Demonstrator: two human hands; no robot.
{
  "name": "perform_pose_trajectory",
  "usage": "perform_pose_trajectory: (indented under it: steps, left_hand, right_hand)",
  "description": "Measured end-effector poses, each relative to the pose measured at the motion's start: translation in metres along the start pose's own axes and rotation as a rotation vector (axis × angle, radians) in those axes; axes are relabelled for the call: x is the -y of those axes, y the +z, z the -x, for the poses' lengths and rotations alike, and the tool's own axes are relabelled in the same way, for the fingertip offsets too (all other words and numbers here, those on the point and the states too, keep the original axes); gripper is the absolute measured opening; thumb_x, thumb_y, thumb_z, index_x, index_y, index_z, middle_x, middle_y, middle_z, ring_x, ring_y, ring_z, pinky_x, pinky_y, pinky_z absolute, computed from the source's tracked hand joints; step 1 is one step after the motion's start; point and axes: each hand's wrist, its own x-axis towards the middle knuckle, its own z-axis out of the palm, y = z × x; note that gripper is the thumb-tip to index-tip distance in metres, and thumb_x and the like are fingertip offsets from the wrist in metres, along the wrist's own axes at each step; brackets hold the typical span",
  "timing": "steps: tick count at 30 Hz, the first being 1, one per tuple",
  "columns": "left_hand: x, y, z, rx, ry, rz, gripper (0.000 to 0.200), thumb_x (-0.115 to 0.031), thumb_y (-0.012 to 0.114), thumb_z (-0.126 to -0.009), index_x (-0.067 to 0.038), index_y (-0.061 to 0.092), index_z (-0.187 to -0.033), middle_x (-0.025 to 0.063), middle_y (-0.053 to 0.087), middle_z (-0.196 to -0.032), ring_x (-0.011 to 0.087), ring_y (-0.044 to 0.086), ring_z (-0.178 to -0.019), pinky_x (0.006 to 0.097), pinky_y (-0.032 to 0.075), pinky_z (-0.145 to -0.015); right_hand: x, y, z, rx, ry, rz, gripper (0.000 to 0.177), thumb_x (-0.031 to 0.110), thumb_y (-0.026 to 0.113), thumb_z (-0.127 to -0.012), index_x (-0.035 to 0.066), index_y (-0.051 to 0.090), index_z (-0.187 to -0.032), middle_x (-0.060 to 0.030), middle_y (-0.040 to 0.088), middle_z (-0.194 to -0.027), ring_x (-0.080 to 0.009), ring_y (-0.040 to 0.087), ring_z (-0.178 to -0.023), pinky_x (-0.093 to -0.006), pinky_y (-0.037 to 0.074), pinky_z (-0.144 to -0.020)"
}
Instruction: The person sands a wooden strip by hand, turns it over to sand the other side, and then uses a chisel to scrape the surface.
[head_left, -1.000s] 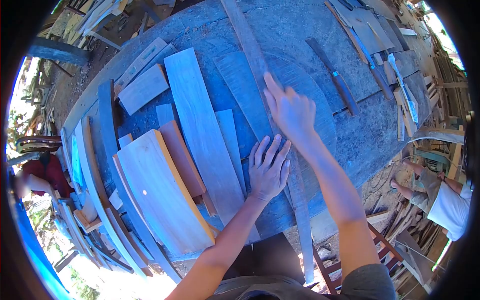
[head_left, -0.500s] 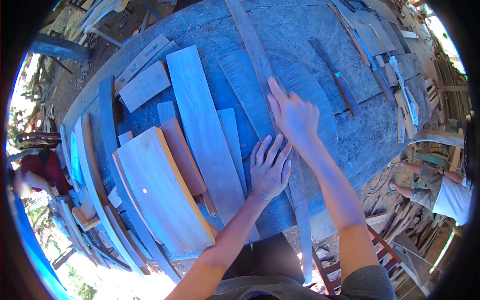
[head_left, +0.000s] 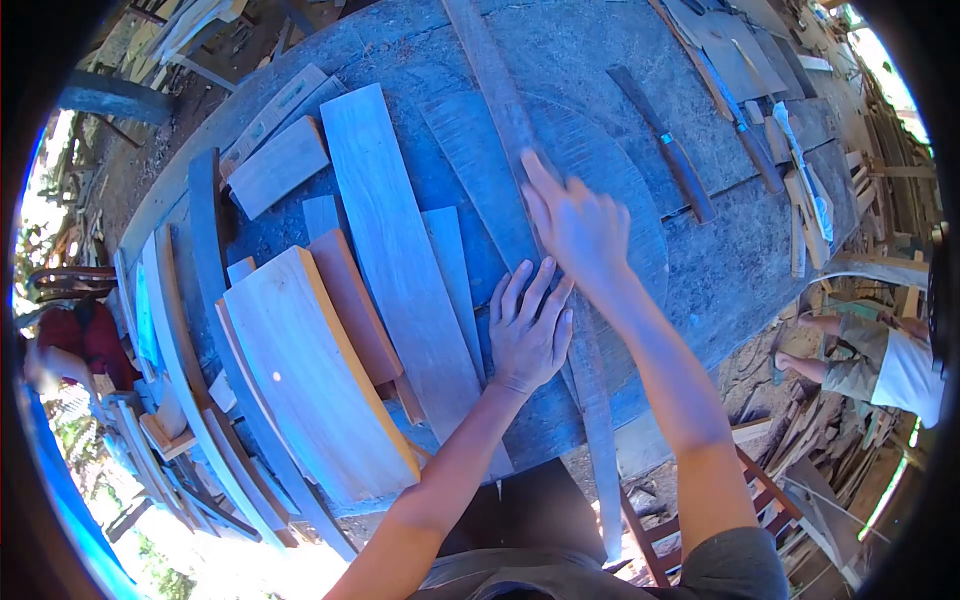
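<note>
My left hand [head_left: 528, 330] lies flat, fingers spread, on a curved wooden board [head_left: 490, 190] on the workbench [head_left: 590, 60]. My right hand [head_left: 575, 228] rests just beyond it on a long narrow wooden strip [head_left: 500, 90] that runs from the far edge of the bench down past the near edge. The right hand's fingers point up along the strip; I cannot tell whether it holds anything small. The strip crosses over the curved board, and both hands are close together.
Several planks [head_left: 395, 250] and a pale curved board [head_left: 300, 370] lie to the left. A long dark tool [head_left: 665, 150] and more tools [head_left: 750, 135] sit to the right. Another person [head_left: 880, 365] crouches at the right among wood scraps.
The right hand shifted slightly along the strip; the left hand stays pressed flat. The view moved a little, nothing else changed.
</note>
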Motion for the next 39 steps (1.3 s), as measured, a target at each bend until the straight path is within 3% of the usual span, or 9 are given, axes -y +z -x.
perform_pose_trajectory:
  steps: [4,6,11,18,24,28,30,33,39]
  left_hand:
    - [0.000,0.001,0.002,-0.003,-0.008,0.014,0.040,-0.019,0.053,-0.097,-0.013,0.060,-0.135,0.0098,0.048,-0.146,0.0344,0.038,-0.137,0.0520,0.034,-0.113]
    - [0.000,0.000,0.000,-0.025,0.011,-0.006,0.040,-0.019,0.053,-0.097,-0.014,0.060,-0.136,0.0099,0.047,-0.147,0.0340,0.038,-0.137,0.0518,0.034,-0.113]
    - [0.000,-0.001,0.000,-0.019,0.024,0.002,0.040,-0.020,0.053,-0.096,-0.014,0.060,-0.136,0.0113,0.047,-0.145,0.0346,0.038,-0.137,0.0515,0.034,-0.113]
    - [0.004,0.003,0.002,-0.047,0.009,-0.003,0.040,-0.020,0.055,-0.095,-0.013,0.062,-0.134,0.0154,0.047,-0.136,0.0373,0.040,-0.135,0.0514,0.035,-0.111]
    - [0.000,0.004,0.001,-0.052,0.001,-0.026,0.034,-0.023,0.054,-0.097,-0.014,0.065,-0.127,0.0144,0.048,-0.137,0.0357,0.041,-0.136,0.0523,0.035,-0.113]
    - [0.001,0.003,0.002,-0.051,0.001,-0.021,0.030,-0.021,0.053,-0.098,-0.013,0.067,-0.123,0.0148,0.050,-0.135,0.0374,0.041,-0.135,0.0508,0.036,-0.111]
    - [0.004,0.006,0.003,-0.059,0.006,-0.007,0.031,-0.023,0.055,-0.096,-0.013,0.067,-0.123,0.0145,0.049,-0.135,0.0362,0.041,-0.135,0.0525,0.035,-0.112]
    - [0.005,0.007,0.004,-0.067,0.006,-0.014,0.032,-0.024,0.057,-0.094,-0.012,0.067,-0.122,0.0143,0.049,-0.136,0.0349,0.042,-0.135,0.0542,0.035,-0.112]
    - [0.001,0.004,0.001,-0.072,0.016,-0.042,0.030,-0.023,0.055,-0.095,-0.011,0.067,-0.120,0.0148,0.050,-0.134,0.0365,0.041,-0.136,0.0524,0.035,-0.111]
  right_hand:
    - [-0.004,-0.018,0.017,0.224,0.034,-0.023,0.038,0.039,0.062,-0.095,0.024,0.061,-0.129,-0.0106,0.067,-0.066,-0.0314,0.068,-0.052,-0.0422,0.051,-0.042]
    - [-0.004,0.000,-0.023,0.027,0.000,-0.010,0.035,0.039,0.058,-0.098,0.028,0.062,-0.130,-0.0116,0.065,-0.064,-0.0342,0.069,-0.059,-0.0469,0.052,-0.049]
    - [-0.004,0.030,-0.066,-0.065,0.028,-0.133,0.033,0.039,0.057,-0.098,0.026,0.063,-0.128,-0.0143,0.068,-0.071,-0.0377,0.069,-0.061,-0.0487,0.052,-0.050]
    - [-0.011,-0.030,0.053,0.194,0.008,-0.040,0.039,0.039,0.060,-0.097,0.027,0.061,-0.134,-0.0062,0.060,-0.061,-0.0256,0.065,-0.048,-0.0369,0.049,-0.040]
    - [-0.006,0.014,-0.023,-0.062,-0.026,-0.020,0.038,0.038,0.061,-0.096,0.026,0.062,-0.133,-0.0083,0.062,-0.063,-0.0242,0.065,-0.047,-0.0362,0.047,-0.038]
    - [-0.010,-0.013,0.031,-0.017,-0.025,-0.047,0.038,0.037,0.062,-0.096,0.024,0.063,-0.131,-0.0083,0.061,-0.064,-0.0241,0.065,-0.047,-0.0363,0.047,-0.039]
    - [-0.011,-0.031,0.064,0.154,-0.037,-0.078,0.038,0.037,0.063,-0.095,0.025,0.063,-0.131,-0.0079,0.061,-0.064,-0.0237,0.064,-0.047,-0.0360,0.048,-0.040]
    - [-0.013,-0.032,0.057,0.191,-0.057,-0.076,0.038,0.036,0.064,-0.095,0.025,0.063,-0.131,-0.0069,0.060,-0.064,-0.0224,0.064,-0.046,-0.0345,0.048,-0.039]
    - [-0.005,0.002,0.008,-0.014,-0.060,-0.041,0.040,0.038,0.062,-0.097,0.031,0.061,-0.136,-0.0043,0.057,-0.063,-0.0208,0.059,-0.043,-0.0338,0.045,-0.038]
